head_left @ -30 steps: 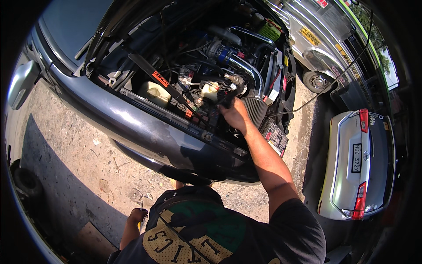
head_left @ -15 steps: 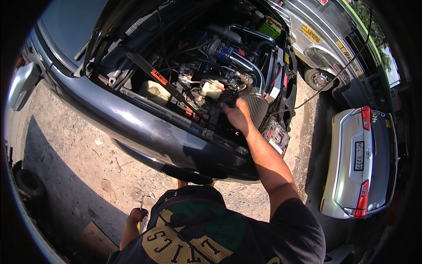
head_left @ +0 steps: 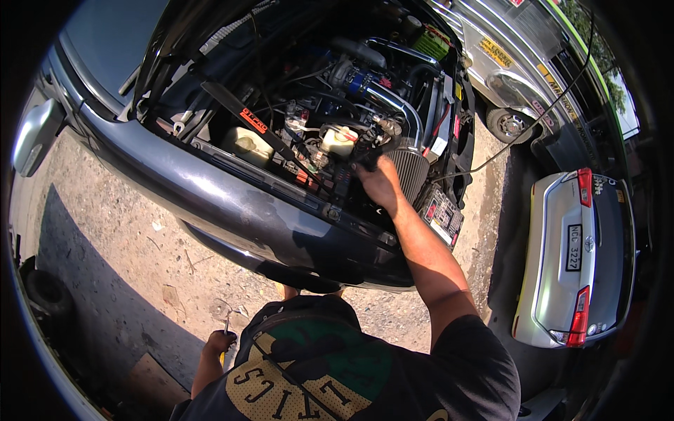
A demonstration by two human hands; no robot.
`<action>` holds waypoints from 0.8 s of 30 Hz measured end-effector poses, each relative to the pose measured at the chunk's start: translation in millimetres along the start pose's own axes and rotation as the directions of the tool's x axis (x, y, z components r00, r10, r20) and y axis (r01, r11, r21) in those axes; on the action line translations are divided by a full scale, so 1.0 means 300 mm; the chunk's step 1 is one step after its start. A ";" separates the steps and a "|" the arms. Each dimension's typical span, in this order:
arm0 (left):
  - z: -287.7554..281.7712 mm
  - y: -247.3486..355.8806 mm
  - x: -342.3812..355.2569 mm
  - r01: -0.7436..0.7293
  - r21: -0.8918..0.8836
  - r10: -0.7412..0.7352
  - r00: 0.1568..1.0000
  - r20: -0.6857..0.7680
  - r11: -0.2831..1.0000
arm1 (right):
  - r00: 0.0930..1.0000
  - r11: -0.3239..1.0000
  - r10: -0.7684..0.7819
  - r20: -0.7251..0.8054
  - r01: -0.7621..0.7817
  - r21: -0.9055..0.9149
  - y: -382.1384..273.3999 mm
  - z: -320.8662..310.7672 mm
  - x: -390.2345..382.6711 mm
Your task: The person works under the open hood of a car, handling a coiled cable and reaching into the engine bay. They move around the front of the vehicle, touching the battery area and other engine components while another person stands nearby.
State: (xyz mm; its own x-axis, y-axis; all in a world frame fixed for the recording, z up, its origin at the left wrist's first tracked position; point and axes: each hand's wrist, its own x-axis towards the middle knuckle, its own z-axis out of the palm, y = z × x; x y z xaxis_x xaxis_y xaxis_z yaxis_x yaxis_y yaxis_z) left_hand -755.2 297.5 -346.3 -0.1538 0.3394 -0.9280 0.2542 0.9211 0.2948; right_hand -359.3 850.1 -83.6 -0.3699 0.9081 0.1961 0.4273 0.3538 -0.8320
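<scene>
1. Since the earlier frame, the dark part (head_left: pixel 368 150) at my right fingertips has shifted slightly; both hands keep nearly the same positions.
2. Right hand (head_left: pixel 380 184): fingertips are at the dark part inside the engine bay. Shadow hides the fingers; I cannot tell whether they grip it.
3. Left hand (head_left: pixel 220 342): closed around a slim tool (head_left: pixel 222 358) with a metal shaft and yellow handle.
4. Pleated filter (head_left: pixel 409 168): just right of my right hand. Chrome pipe (head_left: pixel 394 102): beyond that hand.
5. White reservoir (head_left: pixel 339 141): near my right fingertips, beyond and to their left.
6. Markings, relative to my right hand: left, a black bar (head_left: pixel 275 144) bears an orange label with pale lettering; right, near the wrist, a box (head_left: pixel 441 215) has a printed top; far right, a silver car (head_left: pixel 551 281) carries a white plate with dark characters.
</scene>
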 end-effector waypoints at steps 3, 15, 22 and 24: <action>0.000 -0.006 0.003 0.000 -0.014 0.000 1.000 0.012 1.000 | 0.999 0.999 -0.046 -0.028 0.046 0.006 0.003 0.007 -0.001; 0.012 -0.023 0.015 0.016 -0.016 -0.016 1.000 0.011 1.000 | 0.998 0.988 0.068 -0.001 -0.067 0.139 -0.010 0.001 -0.015; 0.007 0.009 -0.016 0.013 -0.001 -0.013 1.000 0.010 1.000 | 1.000 0.994 -0.005 -0.020 0.007 0.106 -0.017 -0.001 -0.020; 0.006 0.016 -0.024 0.014 0.007 -0.014 1.000 0.012 1.000 | 0.998 0.993 -0.021 -0.052 0.027 0.113 -0.020 0.003 -0.019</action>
State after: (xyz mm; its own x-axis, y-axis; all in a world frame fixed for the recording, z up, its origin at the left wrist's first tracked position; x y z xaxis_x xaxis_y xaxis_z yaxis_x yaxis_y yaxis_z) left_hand -751.2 299.1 -338.7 -0.1462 0.3238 -0.9348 0.2585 0.9246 0.2798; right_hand -360.5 842.6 -80.2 -0.3353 0.9108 0.2409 0.3211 0.3509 -0.8797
